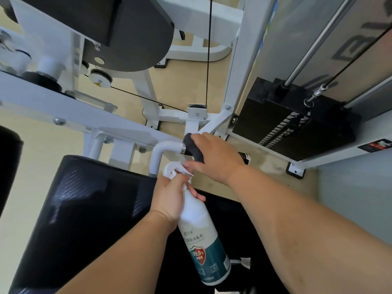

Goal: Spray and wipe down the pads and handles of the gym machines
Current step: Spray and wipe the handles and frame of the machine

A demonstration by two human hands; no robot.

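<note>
A right hand [214,154] grips a dark cloth [192,146] around a machine handle [244,156] beside the weight stack [294,126]; the left hand [169,198] clutches a spray bottle [201,234] above the black pad [84,209].

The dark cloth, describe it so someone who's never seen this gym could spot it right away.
Start at the black weight stack on the right, then go left to the white machine frame and its short handle. The dark cloth is wrapped around that handle under the right hand, the only soft, crumpled thing there.
</note>
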